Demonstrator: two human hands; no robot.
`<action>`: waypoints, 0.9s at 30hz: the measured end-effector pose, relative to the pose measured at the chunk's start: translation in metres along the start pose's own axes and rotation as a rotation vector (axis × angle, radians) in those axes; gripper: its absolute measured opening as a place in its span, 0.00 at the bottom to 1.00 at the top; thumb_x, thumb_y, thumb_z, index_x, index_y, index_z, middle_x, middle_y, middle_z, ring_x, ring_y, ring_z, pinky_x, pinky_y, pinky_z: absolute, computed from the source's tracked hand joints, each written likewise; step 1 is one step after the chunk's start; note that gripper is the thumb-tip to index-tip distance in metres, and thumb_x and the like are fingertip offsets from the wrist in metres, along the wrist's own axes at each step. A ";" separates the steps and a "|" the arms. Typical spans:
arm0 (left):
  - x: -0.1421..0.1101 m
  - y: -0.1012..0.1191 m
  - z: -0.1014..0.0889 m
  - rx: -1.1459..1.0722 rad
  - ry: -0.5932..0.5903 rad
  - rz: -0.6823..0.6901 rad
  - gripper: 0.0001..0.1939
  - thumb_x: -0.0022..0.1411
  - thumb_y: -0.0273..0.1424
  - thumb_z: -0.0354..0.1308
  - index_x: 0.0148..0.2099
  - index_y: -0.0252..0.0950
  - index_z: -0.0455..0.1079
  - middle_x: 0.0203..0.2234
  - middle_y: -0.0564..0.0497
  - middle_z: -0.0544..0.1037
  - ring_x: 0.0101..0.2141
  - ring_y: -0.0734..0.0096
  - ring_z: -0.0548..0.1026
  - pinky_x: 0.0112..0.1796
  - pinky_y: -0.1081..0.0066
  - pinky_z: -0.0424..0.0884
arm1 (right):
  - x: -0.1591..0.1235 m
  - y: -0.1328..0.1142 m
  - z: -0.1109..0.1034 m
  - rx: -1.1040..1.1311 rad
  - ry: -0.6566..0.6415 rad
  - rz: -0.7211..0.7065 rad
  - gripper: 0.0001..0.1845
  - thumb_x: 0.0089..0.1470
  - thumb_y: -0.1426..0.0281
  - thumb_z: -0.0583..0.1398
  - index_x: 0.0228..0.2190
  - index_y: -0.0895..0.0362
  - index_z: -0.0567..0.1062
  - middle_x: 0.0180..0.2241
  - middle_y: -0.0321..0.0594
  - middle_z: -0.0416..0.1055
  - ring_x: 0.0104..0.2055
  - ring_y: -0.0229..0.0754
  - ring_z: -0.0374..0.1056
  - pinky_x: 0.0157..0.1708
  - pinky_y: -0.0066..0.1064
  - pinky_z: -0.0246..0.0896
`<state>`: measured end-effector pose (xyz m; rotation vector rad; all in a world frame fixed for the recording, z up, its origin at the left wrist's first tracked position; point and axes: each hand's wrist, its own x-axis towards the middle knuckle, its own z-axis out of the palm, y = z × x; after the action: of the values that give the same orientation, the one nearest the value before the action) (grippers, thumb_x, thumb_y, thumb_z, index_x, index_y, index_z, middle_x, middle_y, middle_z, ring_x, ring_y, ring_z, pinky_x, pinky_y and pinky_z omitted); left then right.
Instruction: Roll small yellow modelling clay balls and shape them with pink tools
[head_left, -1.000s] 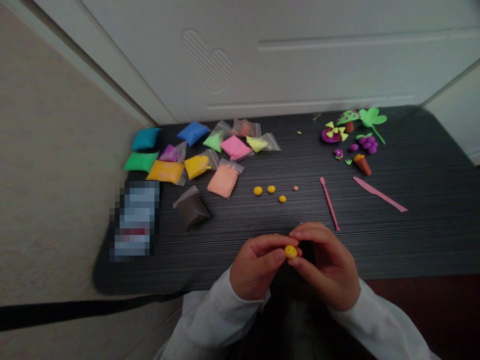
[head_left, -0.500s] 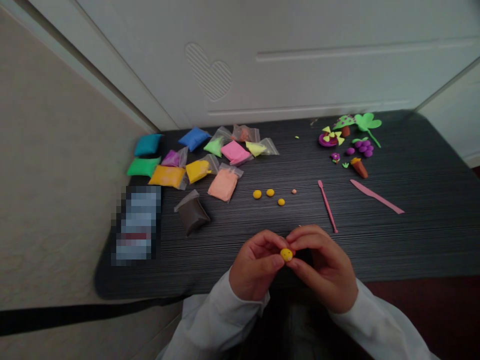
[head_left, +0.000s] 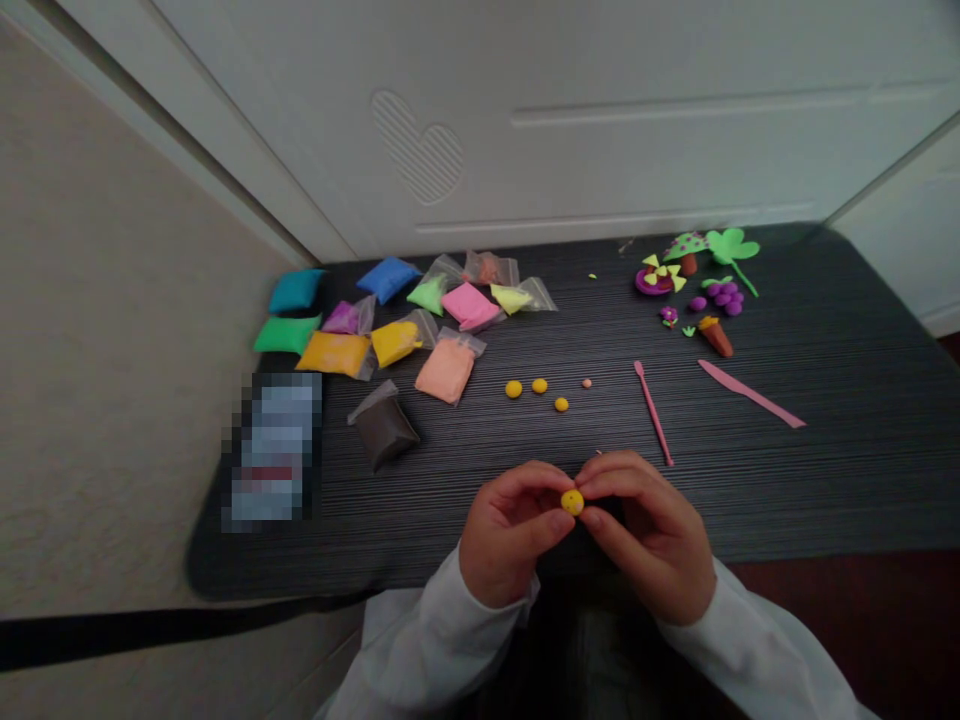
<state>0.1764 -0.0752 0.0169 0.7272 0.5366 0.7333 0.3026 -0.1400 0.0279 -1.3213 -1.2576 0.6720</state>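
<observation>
Between the fingertips of both hands sits a small yellow clay ball (head_left: 572,502) with tiny dark specks on it. My left hand (head_left: 514,530) pinches it from the left, and my right hand (head_left: 652,535) from the right, just above the table's near edge. Beyond the hands lie three yellow clay balls (head_left: 514,389) and a smaller peach clay ball (head_left: 586,383). A pink modelling tool (head_left: 654,412) rests to the right of them, with a pink clay knife (head_left: 752,393) further right.
Bags of coloured clay (head_left: 334,353) cover the left of the dark table (head_left: 847,480). A blurred-out flat object (head_left: 274,450) lies at its left end. Clay figures, including a green clover (head_left: 731,245) and purple grapes (head_left: 725,297), stand at the back right. A white panel (head_left: 637,160) rises behind.
The speckled yellow ball has been turned slightly and raised a little between the fingertips. Both hands keep their pinch; the things on the table have stayed put.
</observation>
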 end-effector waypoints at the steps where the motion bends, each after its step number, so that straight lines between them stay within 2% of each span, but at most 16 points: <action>1: 0.000 0.000 -0.001 0.029 -0.005 0.021 0.10 0.45 0.26 0.65 0.33 0.40 0.75 0.27 0.53 0.74 0.31 0.75 0.70 0.35 0.74 0.65 | 0.000 0.000 0.000 -0.003 0.001 -0.001 0.12 0.48 0.76 0.59 0.36 0.52 0.71 0.33 0.38 0.70 0.38 0.40 0.66 0.38 0.35 0.64; 9: -0.003 0.006 -0.007 0.371 -0.044 0.292 0.11 0.47 0.22 0.62 0.35 0.39 0.74 0.28 0.50 0.73 0.33 0.70 0.69 0.36 0.70 0.66 | 0.000 -0.001 -0.001 0.010 -0.039 -0.002 0.13 0.48 0.77 0.59 0.37 0.51 0.71 0.33 0.38 0.71 0.37 0.39 0.67 0.37 0.34 0.64; 20: -0.006 0.008 -0.008 0.438 -0.074 0.267 0.13 0.49 0.21 0.61 0.38 0.40 0.73 0.28 0.51 0.73 0.32 0.70 0.69 0.35 0.69 0.65 | 0.001 -0.003 -0.003 0.006 -0.080 0.006 0.15 0.49 0.78 0.57 0.38 0.51 0.71 0.33 0.38 0.71 0.37 0.39 0.67 0.36 0.33 0.64; 27: -0.004 0.008 -0.004 0.357 0.004 0.301 0.12 0.47 0.21 0.62 0.35 0.38 0.72 0.27 0.52 0.72 0.32 0.72 0.70 0.35 0.72 0.68 | 0.000 -0.002 -0.003 -0.062 -0.079 -0.018 0.16 0.50 0.76 0.56 0.41 0.50 0.72 0.34 0.39 0.72 0.37 0.41 0.68 0.37 0.36 0.64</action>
<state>0.1684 -0.0723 0.0209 1.1565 0.5756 0.9295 0.3052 -0.1416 0.0303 -1.3435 -1.3619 0.6825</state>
